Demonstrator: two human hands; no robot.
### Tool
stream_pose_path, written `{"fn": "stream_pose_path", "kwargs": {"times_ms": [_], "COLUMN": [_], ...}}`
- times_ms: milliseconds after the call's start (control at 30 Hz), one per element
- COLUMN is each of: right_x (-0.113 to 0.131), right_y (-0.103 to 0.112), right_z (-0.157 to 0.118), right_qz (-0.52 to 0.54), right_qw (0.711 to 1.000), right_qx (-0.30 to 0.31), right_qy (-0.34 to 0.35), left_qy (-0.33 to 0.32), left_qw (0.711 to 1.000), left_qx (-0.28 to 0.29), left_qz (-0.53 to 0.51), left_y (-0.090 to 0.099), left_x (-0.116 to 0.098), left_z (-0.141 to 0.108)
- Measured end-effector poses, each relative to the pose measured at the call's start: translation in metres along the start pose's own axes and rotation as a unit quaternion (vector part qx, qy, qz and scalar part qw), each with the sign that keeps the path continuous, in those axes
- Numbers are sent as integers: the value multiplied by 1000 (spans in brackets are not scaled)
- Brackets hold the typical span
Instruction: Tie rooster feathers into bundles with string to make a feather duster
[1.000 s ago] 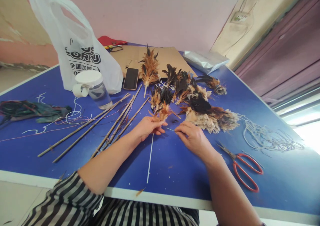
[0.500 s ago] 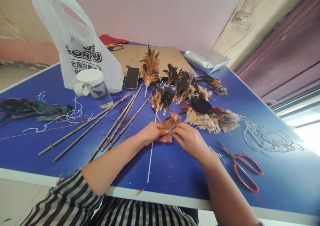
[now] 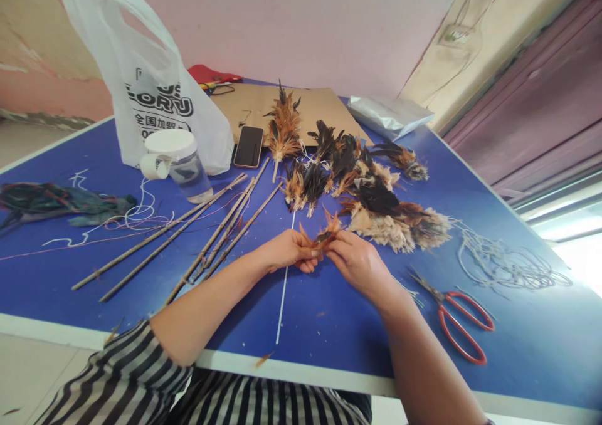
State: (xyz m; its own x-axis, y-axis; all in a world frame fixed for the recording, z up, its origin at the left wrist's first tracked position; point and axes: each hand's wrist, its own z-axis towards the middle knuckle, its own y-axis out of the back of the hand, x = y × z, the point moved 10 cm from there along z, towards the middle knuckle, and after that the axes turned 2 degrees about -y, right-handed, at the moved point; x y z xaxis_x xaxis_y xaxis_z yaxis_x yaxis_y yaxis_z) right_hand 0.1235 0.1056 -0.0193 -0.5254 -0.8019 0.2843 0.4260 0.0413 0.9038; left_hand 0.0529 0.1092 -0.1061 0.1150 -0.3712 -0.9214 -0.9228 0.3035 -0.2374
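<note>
Over the middle of the blue table [image 3: 348,340], a small tuft of brown feathers [image 3: 324,236] is pinched between my two hands. My left hand [image 3: 292,251] is closed on its left side, thumb on top. My right hand [image 3: 350,257] grips the tuft's right side with thumb and forefinger. The feather tips stick up and away from me; their lower ends are hidden by my fingers. Just beyond lie several black and brown feather bunches [image 3: 313,183] and a pile of pale fluffy feathers [image 3: 388,224]. A brown feather bundle on a stick [image 3: 283,127] lies farther back.
Red-handled scissors [image 3: 463,321] lie right, near tangled white string [image 3: 510,259]. Several thin sticks [image 3: 174,243] lie left, before a clear jug with white lid [image 3: 188,171], a plastic bag [image 3: 155,93] and a phone [image 3: 248,147]. Cardboard [image 3: 235,102] and a silver pouch [image 3: 390,115] lie behind.
The feather tuft has turned between my fingers, its tips now more upright and spread. Both hands have stayed in nearly the same place.
</note>
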Motion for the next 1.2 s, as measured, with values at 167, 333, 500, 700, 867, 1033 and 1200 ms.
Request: {"fn": "stream_pose_path", "kwargs": {"times_ms": [167, 333, 500, 700, 867, 1033, 1200], "right_x": [-2, 25, 41, 17, 23, 32, 18], "right_y": [4, 0, -16, -18, -18, -20, -35], "right_z": [-1, -1, -2, 0, 1, 0, -1], "right_qz": [-45, -33, 45, 51, 49, 69, 77], "right_qw": [999, 999, 994, 996, 996, 994, 989], "right_qx": [-3, 11, 65, 70, 70, 70, 128], "right_qy": [-15, 41, 77, 3, 20, 39, -10], "left_qy": [5, 42, 58, 56, 52, 60, 73], "left_qw": [999, 998, 992, 986, 981, 972, 967], "left_qx": [-32, -24, 66, 99, 104, 148, 151], "left_qz": [0, 32, 85, 118, 153, 175, 190], "left_y": [12, 14, -5, -13, -12, -14, -15], "left_x": [2, 9, 15, 14, 13, 16, 18], "left_z": [4, 3, -4, -8, -8, -11, -13]}}
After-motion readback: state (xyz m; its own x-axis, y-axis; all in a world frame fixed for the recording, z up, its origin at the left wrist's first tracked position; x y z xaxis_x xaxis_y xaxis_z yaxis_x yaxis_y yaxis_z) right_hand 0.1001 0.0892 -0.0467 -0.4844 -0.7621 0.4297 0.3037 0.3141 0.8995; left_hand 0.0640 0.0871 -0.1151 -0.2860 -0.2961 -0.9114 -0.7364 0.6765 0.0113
